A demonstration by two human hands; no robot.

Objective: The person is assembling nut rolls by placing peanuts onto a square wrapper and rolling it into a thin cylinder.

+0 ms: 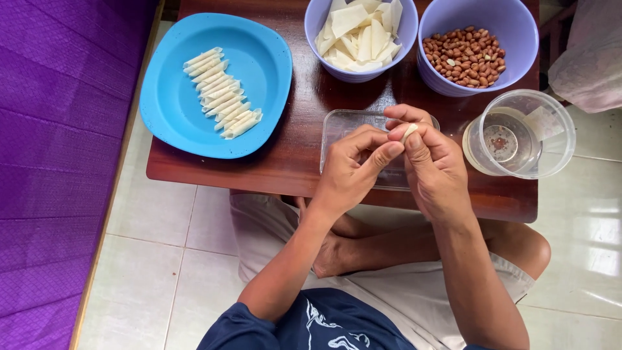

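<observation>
Head view: two hands (395, 162) pinched on one wrapper (409, 132) (two lilac bowls (479, 39) beyond).

table (272, 162): dark wood, polished, glossy. blue plate (175, 110): smooth plastic, slight sheen. two lilac bowls (512, 26): matt plastic. clear cup (551, 136) and clear tray (343, 126): transparent plastic. rolled wrappers (223, 94): pale, matt dough. peanuts (465, 56): dry reddish skins. floor (155, 259): glossy tile.

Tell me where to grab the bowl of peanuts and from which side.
Grip the bowl of peanuts by its rim on the right side, thumb outside, fingers just over the lip. That edge looks freest: the bowl of pastry strips sits close on its left and the clear plastic cup stands just in front.
</observation>
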